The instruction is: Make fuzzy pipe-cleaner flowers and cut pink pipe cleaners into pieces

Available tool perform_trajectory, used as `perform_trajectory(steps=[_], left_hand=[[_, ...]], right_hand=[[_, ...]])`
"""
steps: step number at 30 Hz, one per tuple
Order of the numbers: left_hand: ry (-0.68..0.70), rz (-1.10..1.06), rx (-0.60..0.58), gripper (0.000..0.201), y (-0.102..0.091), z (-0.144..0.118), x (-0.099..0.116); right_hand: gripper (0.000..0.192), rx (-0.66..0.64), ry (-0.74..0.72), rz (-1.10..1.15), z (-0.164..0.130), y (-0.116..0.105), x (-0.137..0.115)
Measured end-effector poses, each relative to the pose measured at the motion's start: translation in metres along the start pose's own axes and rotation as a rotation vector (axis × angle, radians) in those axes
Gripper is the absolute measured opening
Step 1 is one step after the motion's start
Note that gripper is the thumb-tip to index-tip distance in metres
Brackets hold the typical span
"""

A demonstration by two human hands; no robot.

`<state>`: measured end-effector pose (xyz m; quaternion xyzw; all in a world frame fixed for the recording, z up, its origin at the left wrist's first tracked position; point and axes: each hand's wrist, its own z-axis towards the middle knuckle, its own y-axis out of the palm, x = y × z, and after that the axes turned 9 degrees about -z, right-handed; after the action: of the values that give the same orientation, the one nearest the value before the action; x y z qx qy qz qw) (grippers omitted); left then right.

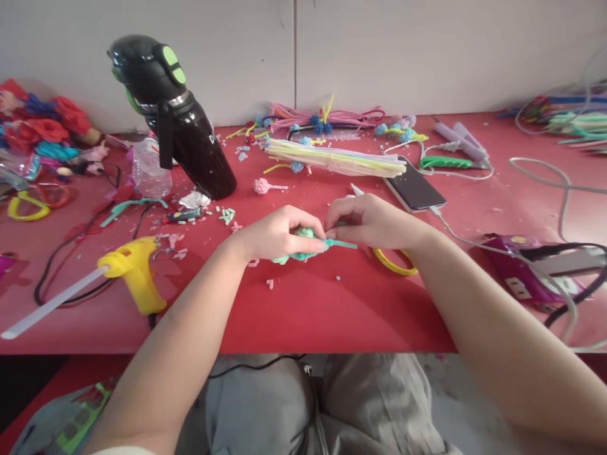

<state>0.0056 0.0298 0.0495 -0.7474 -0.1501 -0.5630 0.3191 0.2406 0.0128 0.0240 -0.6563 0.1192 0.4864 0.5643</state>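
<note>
In the middle of the red table, my left hand (289, 234) is closed around a green pipe-cleaner flower (306, 254), a fuzzy cluster in two shades of green. Its thin teal stem (344, 244) sticks out to the right, below my right hand. My right hand (363, 221) has its fingers bent, with thumb and fingertips pinched at the stem side of the cluster, against my left fingertips. Exactly what the right fingertips grip is partly hidden. Scissors with a yellow handle loop (396, 262) lie under my right wrist, their pale tip showing beyond the hand.
A yellow hot glue gun (135, 272) lies left, near a black bottle (177, 126). Behind my hands are a pink pipe-cleaner flower (265, 186), a pale pipe-cleaner bundle (336, 158) and a charging phone (417, 189). Cables and a purple box (531, 272) are at right.
</note>
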Motion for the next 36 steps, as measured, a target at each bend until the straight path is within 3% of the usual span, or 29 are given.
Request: perform_trajectory(steps=[2,5,10,14,17,22,27,32,36], left_hand=[[-0.035,0.099,0.024,0.017,0.003,0.002,-0.001],[-0.08,0.207,0.132,0.014,0.01,0.005,-0.002],[-0.063,0.135,0.338,0.017,0.016,0.008,-0.003],[-0.039,-0.082,0.473,0.015,0.012,0.013,-0.009],[0.067,-0.276,0.529,0.013,0.008,0.016,-0.012],[0.111,-0.55,0.456,0.015,0.003,0.014,-0.011],[0.152,-0.59,0.352,0.017,-0.001,0.01,-0.012],[0.125,-0.477,0.177,0.017,-0.004,0.004,-0.009],[0.026,-0.198,0.051,0.021,-0.002,0.001,-0.002]], right_hand=[[0.016,0.055,-0.028,-0.128,0.002,0.003,0.0],[0.005,0.175,0.044,-0.284,0.004,0.014,-0.006],[0.008,0.405,0.169,-0.32,0.008,0.034,-0.018],[0.014,0.507,0.026,-0.27,0.007,0.039,-0.018],[0.017,0.536,-0.118,-0.243,0.005,0.037,-0.015],[0.019,0.651,-0.226,-0.24,0.001,0.033,-0.018],[0.018,0.642,-0.193,-0.208,-0.004,0.026,-0.024],[0.02,0.369,-0.111,-0.083,-0.005,0.011,-0.017],[0.017,0.193,-0.044,-0.164,-0.004,-0.001,-0.012]])
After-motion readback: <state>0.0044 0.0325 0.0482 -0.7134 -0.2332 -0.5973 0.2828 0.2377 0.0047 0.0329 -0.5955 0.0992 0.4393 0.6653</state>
